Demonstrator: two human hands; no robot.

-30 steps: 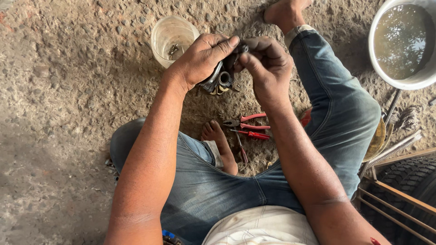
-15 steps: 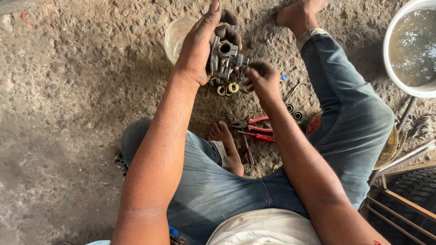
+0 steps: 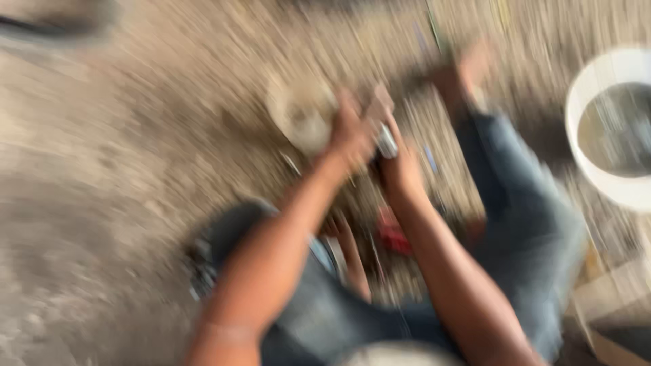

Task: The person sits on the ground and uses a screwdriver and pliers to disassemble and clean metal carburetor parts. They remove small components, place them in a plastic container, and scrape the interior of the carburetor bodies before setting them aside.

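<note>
Two hands (image 3: 376, 152), metal part (image 3: 385, 141) between

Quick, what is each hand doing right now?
Left hand: closed on the metal part.
Right hand: touching the same part; grip too blurred to tell.

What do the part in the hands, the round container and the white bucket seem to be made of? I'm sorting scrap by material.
The frame is badly blurred, so these are guesses. The part between the left hand and right hand looks metal: grey with a bright glint. The round container looks like pale, translucent plastic. The white bucket looks like smooth plastic with a thick rim.
</note>
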